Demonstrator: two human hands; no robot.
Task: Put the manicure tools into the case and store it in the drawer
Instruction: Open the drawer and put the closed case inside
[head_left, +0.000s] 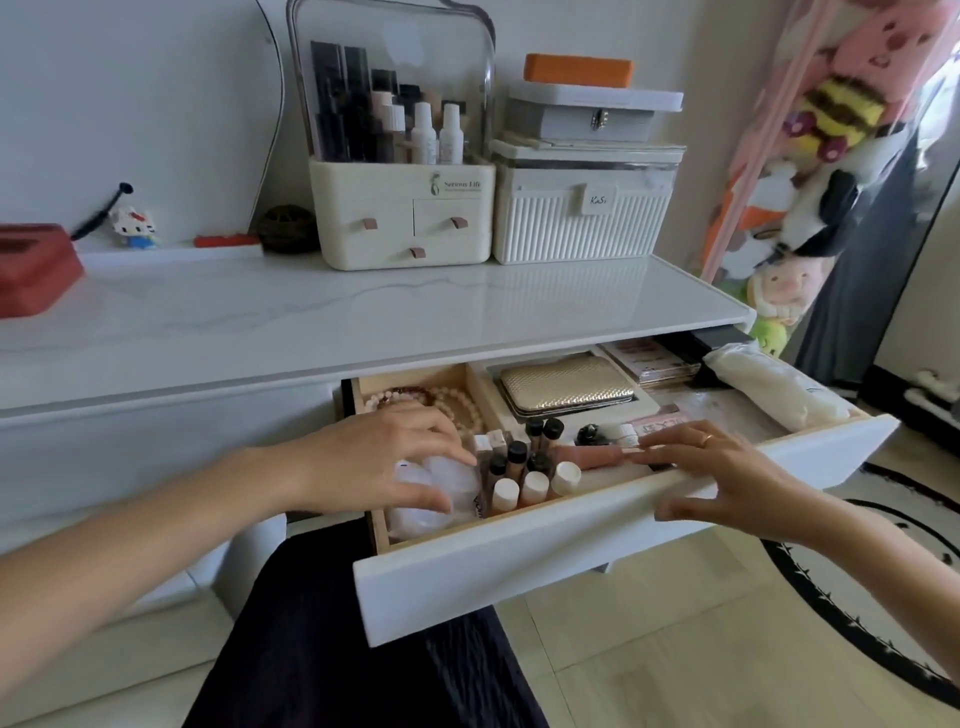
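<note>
Gold case (567, 387) is lying shut in the open drawer (597, 525), so it's prob. stored already. Left hand (384, 457) is touching a clear bag (441, 488), fingers loose. Right hand (727, 478) is resting loose on the drawer's front, maybe to push it in.

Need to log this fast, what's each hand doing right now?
Left hand: open, fingers spread over a clear plastic bag in the drawer.
Right hand: open, holding nothing, over the drawer's front edge.
</note>
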